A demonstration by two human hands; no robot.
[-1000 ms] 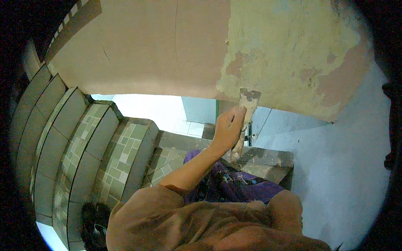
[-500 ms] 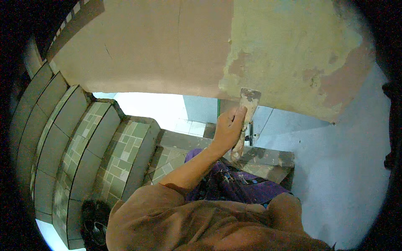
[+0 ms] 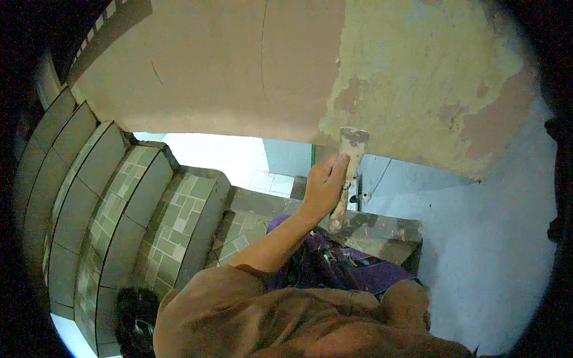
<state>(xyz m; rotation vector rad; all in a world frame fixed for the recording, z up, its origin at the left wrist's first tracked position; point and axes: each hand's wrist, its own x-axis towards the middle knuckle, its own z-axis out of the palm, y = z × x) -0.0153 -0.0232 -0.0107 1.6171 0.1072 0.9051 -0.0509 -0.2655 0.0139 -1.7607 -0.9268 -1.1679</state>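
Note:
My left hand (image 3: 325, 185) is closed around a scraper (image 3: 352, 156), a flat putty knife with a wide blade, smeared with pale residue. Its blade points up toward the lower edge of the wall, where a yellowish patch (image 3: 406, 77) meets a pinkish-tan surface (image 3: 203, 77). Whether the blade touches the wall I cannot tell. The handle's lower end sticks out below my fist, above the purple patterned cloth (image 3: 370, 271) over my legs. My right hand is out of view; only the brown sleeve on that side shows.
Tiled steps (image 3: 173, 227) curve up along the left, with dark edges. A grey stained ledge (image 3: 388, 230) lies beyond my legs. Below the wall's lower edge a bright opening (image 3: 209, 158) shows. To the right is a pale bluish surface (image 3: 477, 256). A dark object (image 3: 136, 316) is at lower left.
My left hand and the scraper have shifted slightly left relative to the wall, the blade now nearer the patch's left edge. The grip is the same.

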